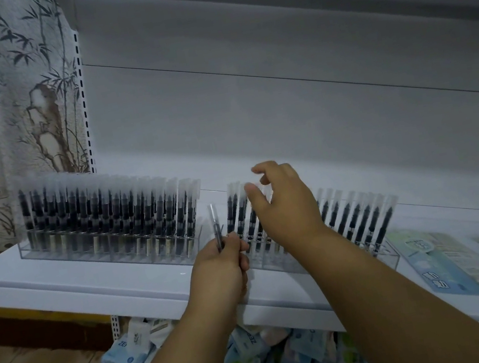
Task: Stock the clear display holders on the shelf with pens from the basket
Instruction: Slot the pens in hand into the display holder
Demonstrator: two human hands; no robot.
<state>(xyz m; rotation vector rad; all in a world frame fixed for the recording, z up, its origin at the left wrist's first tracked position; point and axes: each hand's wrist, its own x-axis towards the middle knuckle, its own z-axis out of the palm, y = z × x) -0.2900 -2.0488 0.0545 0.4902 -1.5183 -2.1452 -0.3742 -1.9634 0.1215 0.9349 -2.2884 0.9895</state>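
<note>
The left hand [220, 268] pinches one pen [217, 231] upright, ready to slot in. At its two o'clock, the right hand [283, 202], fingers loosely spread, probably parts the pens in the second holder [385, 254]; blur hides contact.

Holders [110, 252]: clear glossy plastic. Pens [363, 220]: frosted plastic caps. Shelf [56, 277]: smooth matt white. Packets [448, 266] at shelf's right edge: glossy printed.

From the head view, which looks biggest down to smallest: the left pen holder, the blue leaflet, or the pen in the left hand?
1. Left holder
2. Blue leaflet, though nearness may inflate it
3. Pen
</note>
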